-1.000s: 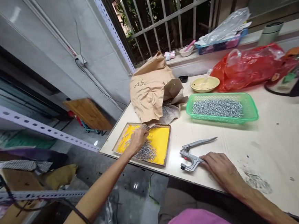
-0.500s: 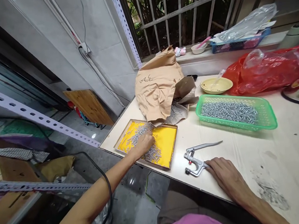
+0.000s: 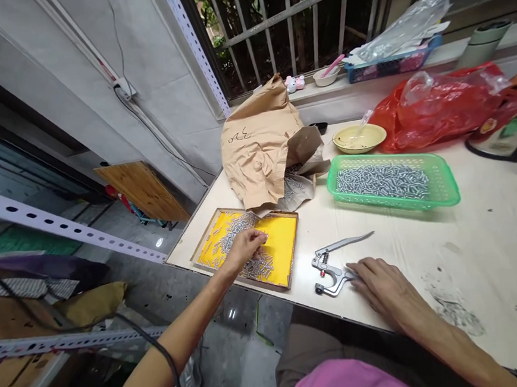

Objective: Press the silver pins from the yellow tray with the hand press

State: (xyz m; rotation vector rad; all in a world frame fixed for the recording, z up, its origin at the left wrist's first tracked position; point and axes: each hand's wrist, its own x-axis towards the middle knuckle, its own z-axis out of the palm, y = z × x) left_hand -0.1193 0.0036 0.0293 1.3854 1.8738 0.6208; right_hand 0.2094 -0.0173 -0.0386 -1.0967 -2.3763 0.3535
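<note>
My left hand is above a shallow cardboard tray with a yellow bottom. Its thumb and index finger are pinched together; whatever may be between them is too small to make out. Under and around that hand lie many small silvery metal pieces, like short screws or pins. My right hand rests on the table, its fingers closed over the lower handle of grey metal hand pliers. The pliers lie with their upper lever spread away and a spring near the jaw.
Behind the tray, a crumpled brown paper bag opens toward it with metal pieces inside. A green plastic basket holds more silvery pieces. Farther back are a yellow bowl and a red plastic bag. The table's front edge runs close by my lap.
My left hand has lifted a little from the metal pieces, its pinched fingertips now pointing right. My right hand stays at the pliers. The whole view has shifted slightly.
</note>
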